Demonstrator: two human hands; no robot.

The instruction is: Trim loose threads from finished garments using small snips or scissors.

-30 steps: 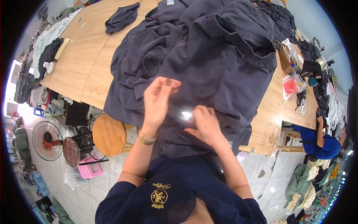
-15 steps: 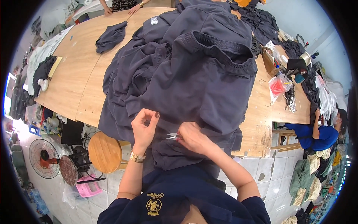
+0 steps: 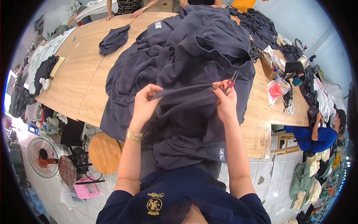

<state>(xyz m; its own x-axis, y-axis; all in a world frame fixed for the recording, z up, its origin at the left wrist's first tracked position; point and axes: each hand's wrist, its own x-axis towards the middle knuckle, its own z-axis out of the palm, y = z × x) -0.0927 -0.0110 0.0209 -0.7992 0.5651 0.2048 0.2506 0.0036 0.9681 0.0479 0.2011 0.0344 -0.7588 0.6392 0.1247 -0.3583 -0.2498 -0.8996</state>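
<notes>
A dark grey garment (image 3: 203, 72) with a gathered elastic waist lies on a heap of similar garments (image 3: 128, 71) in front of me. My left hand (image 3: 143, 106) pinches one end of a raised edge of its cloth. At the other end my right hand (image 3: 226, 104) grips the same edge, so a narrow fold stretches between them. Small red-handled thread snips (image 3: 231, 83) are also tucked in my right hand, blades pointing up and away from the cloth. Nearest my body, a gathered dark grey edge (image 3: 186, 155) hangs at the table front, a small light label beside it.
The wooden table (image 3: 71, 84) carries a small dark cloth piece (image 3: 114, 39) at left and a red-and-clear plastic bag (image 3: 276, 87) at right. Stools (image 3: 105, 153) and a fan (image 3: 43, 156) stand left. Co-workers are at the far edge and a person in blue (image 3: 317, 136) sits right.
Both hands have moved apart and lifted an edge of cloth between them. My right hand went up and right, and the snips now point away instead of toward my left hand.
</notes>
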